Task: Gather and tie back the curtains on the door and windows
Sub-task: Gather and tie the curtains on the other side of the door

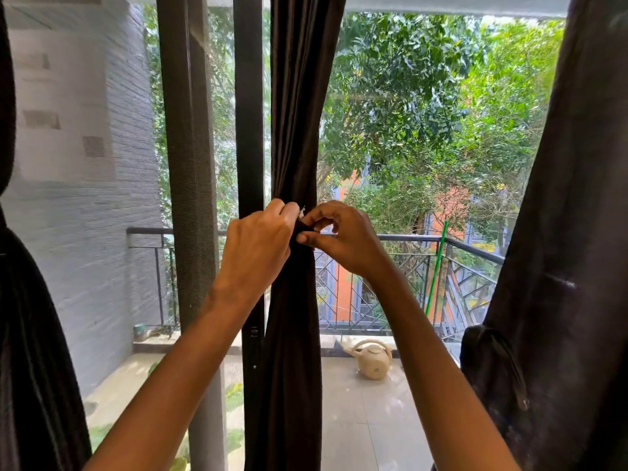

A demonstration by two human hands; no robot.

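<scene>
- Working at the waist of the middle curtain [295,130], you have both hands raised close in front of you. Your left hand [260,243] is curled, its fingertips pinching the gathered cloth. Your right hand [346,237] pinches what looks like a dark band [303,231] against the same bunch.
- A small white piece [301,210] shows between your hands; I cannot tell whether it is a fastener or a tag.
- Hold the left pinch firm so the folds cannot spread while the right draws the band snug; slack here would likely loosen the bundle.
- Close the band level, not slanted, or it may slide down the smooth fabric.
- The middle curtain hangs just right of the dark door frame [249,130], gathered into a narrow column and nipped in at hand height.
- Two more dark curtains flank you: the left curtain [23,334] and the right curtain [560,232].
- Farther out, a watering can [370,360] sits on the balcony floor [356,419]; beyond it are the railing [407,237] and trees [407,96].
</scene>
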